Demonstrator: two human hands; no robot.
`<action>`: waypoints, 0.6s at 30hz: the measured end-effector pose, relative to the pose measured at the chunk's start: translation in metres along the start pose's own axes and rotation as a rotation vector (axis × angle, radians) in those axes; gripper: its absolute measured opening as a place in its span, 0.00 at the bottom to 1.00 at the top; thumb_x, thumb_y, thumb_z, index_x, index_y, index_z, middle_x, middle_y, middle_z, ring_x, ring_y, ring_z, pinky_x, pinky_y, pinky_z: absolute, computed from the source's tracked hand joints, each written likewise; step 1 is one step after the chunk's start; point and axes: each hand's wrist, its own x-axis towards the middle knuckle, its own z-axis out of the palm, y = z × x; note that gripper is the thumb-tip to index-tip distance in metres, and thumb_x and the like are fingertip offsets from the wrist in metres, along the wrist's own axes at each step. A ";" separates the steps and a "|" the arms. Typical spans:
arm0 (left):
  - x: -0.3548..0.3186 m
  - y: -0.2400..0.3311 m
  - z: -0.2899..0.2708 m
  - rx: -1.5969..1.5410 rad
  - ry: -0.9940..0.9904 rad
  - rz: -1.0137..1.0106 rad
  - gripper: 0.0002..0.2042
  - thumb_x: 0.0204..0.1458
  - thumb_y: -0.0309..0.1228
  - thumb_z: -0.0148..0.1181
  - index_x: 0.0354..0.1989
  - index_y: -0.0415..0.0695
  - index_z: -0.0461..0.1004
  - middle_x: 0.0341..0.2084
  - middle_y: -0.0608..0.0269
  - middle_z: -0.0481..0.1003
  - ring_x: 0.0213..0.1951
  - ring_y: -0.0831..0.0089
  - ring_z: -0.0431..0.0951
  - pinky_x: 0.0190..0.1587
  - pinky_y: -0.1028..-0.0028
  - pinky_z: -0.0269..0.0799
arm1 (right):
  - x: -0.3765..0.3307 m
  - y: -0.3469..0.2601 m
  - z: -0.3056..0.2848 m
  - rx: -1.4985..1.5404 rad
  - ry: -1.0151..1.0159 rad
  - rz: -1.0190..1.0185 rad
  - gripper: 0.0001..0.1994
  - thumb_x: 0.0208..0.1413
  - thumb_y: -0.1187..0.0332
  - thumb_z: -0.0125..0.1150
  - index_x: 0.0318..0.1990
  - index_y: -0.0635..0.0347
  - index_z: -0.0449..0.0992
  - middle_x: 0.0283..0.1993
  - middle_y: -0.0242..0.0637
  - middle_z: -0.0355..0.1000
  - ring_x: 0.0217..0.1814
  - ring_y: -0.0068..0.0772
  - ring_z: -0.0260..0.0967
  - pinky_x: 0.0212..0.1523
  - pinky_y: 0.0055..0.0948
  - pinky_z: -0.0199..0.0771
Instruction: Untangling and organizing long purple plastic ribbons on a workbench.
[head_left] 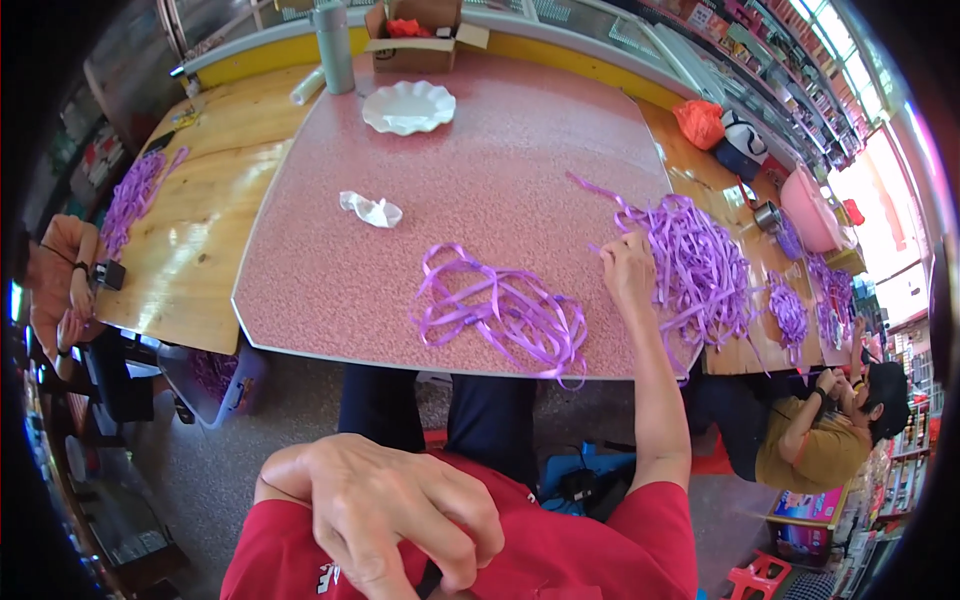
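The right hand [627, 268] is grasping strands from the tangled purple plastic ribbon heap [700, 265] on the pink speckled table [480, 170]; the left hand [400, 510] is resting loosely curled, holding nothing, near the person's chest.

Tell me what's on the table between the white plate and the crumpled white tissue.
Nothing: the head view shows only bare pink tabletop between the white plate and crumpled tissue.

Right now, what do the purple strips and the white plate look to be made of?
Purple strips: likely thin plastic ribbon, glossy; they curl stiffly and catch light under the right hand. White plate: scalloped rim, smooth sheen; could be ceramic or melamine, cannot tell.
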 end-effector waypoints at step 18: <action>-0.136 -0.024 -0.263 1.648 0.487 -0.994 0.27 0.58 0.50 0.56 0.60 0.44 0.71 0.58 0.48 0.69 0.61 0.53 0.65 0.64 0.57 0.59 | 0.117 -0.038 -0.083 1.145 0.183 0.237 0.06 0.63 0.66 0.57 0.36 0.55 0.74 0.24 0.20 0.63 0.21 0.08 0.53 0.21 0.13 0.51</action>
